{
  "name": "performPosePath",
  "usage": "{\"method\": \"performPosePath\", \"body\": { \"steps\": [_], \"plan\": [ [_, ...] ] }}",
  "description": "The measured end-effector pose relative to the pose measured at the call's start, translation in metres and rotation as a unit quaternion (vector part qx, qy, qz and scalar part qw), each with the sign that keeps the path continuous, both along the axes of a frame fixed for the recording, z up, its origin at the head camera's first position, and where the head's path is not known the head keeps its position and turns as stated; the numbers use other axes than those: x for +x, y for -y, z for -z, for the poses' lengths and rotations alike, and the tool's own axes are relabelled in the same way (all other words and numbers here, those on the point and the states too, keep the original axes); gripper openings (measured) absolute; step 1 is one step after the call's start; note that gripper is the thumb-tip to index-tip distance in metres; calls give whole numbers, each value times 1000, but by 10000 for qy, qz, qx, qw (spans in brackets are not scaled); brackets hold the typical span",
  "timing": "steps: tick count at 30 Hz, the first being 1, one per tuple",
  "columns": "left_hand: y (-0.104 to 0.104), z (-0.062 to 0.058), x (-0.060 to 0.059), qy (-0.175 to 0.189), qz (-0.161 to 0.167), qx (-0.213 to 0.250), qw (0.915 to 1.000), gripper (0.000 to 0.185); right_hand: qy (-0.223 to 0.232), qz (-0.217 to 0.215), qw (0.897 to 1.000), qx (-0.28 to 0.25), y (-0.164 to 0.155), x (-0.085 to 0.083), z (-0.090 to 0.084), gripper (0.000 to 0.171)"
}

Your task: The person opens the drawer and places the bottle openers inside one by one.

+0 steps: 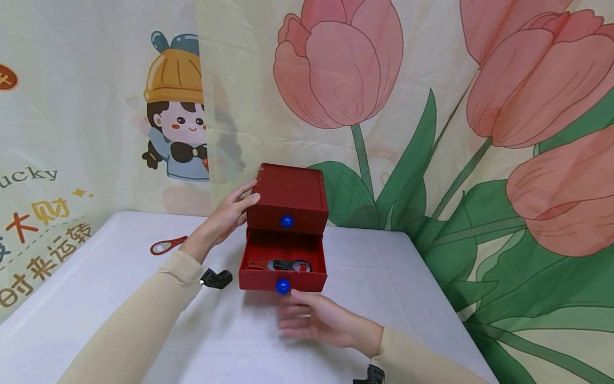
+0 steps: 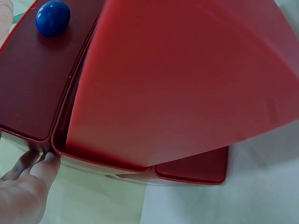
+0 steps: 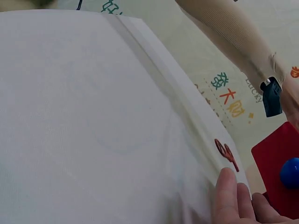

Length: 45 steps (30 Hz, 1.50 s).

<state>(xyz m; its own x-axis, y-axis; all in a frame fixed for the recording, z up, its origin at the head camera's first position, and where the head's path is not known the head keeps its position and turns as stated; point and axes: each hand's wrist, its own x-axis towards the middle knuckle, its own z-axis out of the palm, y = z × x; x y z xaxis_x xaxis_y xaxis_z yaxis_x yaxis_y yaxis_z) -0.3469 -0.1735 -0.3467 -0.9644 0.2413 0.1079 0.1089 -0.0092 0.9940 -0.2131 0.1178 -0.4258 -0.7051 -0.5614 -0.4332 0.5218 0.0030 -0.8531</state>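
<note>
A dark red two-drawer box (image 1: 290, 186) stands on the table with its lower drawer (image 1: 307, 281) pulled out and the upper one closed. My left hand (image 1: 225, 218) rests against the box's left side, thumb near the front edge; the left wrist view shows its fingers (image 2: 46, 168) touching the side wall. Just below the lower drawer's blue knob (image 1: 283, 287), my right hand (image 1: 326, 320) has its fingers loosely extended, the index fingertip close to the knob. Inside the drawer lies a black-handled tool (image 1: 290, 265) with a round end, among other small items partly hidden by the drawer front.
To the left of the box, a red tool with an oval head (image 1: 162, 247) lies on the white-covered table (image 1: 384, 272), partly behind the left wrist. A printed tulip curtain (image 1: 240, 80) hangs close behind the table.
</note>
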Motion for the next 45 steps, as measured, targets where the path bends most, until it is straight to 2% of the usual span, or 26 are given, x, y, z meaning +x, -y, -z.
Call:
{"method": "performPosePath", "body": {
  "steps": [5, 12, 33, 45],
  "plan": [
    [-2, -1, 1, -23, -17, -75, 10000, 74, 146, 257, 9994, -176, 9, -1, -2, 68],
    [-1, -1, 1, -31, -21, -75, 10000, 74, 220, 539, 9970, -503, 15, -2, -4, 61],
    [0, 1, 0, 14, -42, -61, 10000, 74, 430, 703, 9930, -843, 25, -2, -8, 57],
    [-1, 1, 1, 0, -79, -125, 9999, 74, 290, 791, 9928, -856, 28, -9, -12, 57]
  ]
}}
